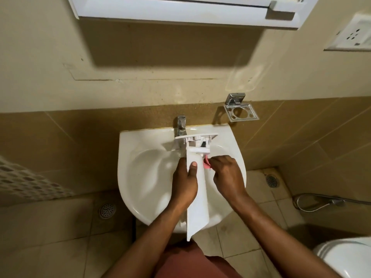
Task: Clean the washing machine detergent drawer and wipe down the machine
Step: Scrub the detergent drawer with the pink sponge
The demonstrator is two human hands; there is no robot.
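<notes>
Wall cabinet (170,11), white, hangs on the wall well above the basin (128,149). The basin is white, wall-mounted and rounded, with beige floor tile below it. Toilet (347,257) is to the basin's lower right, only partly in view.

Detergent drawer (197,197): long, white plastic, held over the basin's bowl. The long axis runs from the person's body out toward the wall. The far end carries a wide flat panel set crosswise, just beside the tap (181,125) and over the back of the bowl. The near end juts past the basin's front rim toward the person. A smooth, plain face is turned up to the camera, and open ribbed parts show just behind the far panel.

Left hand (185,183): comes in from the basin's front rim with the forearm angled up and right. It grips the drawer's left side about mid-length. The thumb (193,164) lies flat across the top face, and the fingers are wrapped out of sight behind.

Right hand (226,175): over the right half of the bowl, knuckles up, fingers curled inward. The fingertips pinch a small pink item (206,163) against the drawer's right edge, just below the ribbed section. Cannot tell whether the item is a brush or a cloth.

Chrome soap holder (241,112) is on the wall up and right of the basin. Wall socket (353,35) is farther up and right. One floor drain (107,210) lies left of the basin, a second drain (272,180) right of it. A hose sprayer (317,201) lies on the floor beyond the second drain.
</notes>
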